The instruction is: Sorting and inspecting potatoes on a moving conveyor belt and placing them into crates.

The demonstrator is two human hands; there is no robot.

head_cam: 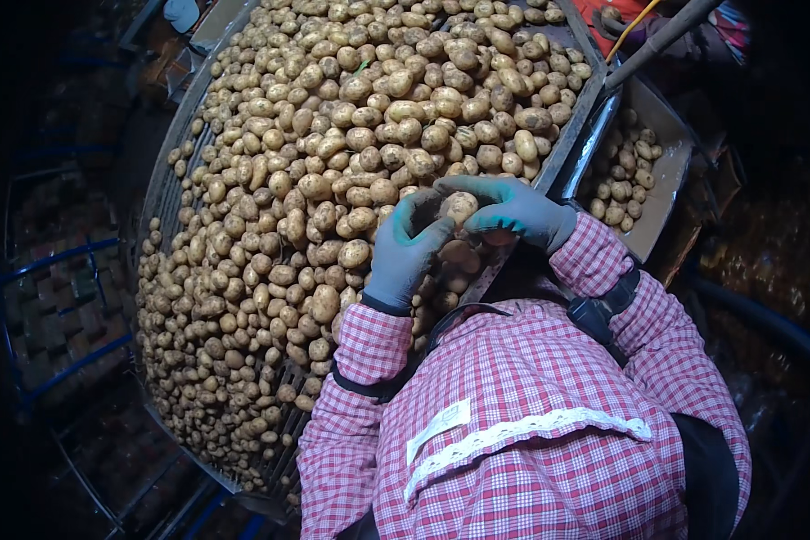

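Many loose potatoes (324, 182) lie heaped over a slatted table (290, 398) before me. My left hand (408, 239), in a grey and teal glove, is curved with its thumb and fingers apart, just left of a round potato (459, 207). That potato is in my right hand (513, 209), similarly gloved, between the fingers above and the thumb below. Whether the left fingertips also touch it I cannot tell. More potatoes show in the shade under both hands.
A raised rim (567, 142) borders the table on the right. Beyond it stands a cardboard box (655, 202) holding small potatoes, with a pole (661, 40) above. Part of another person (682, 40), with a gloved hand, is at the top right. Stacked crates (61, 290) stand at left.
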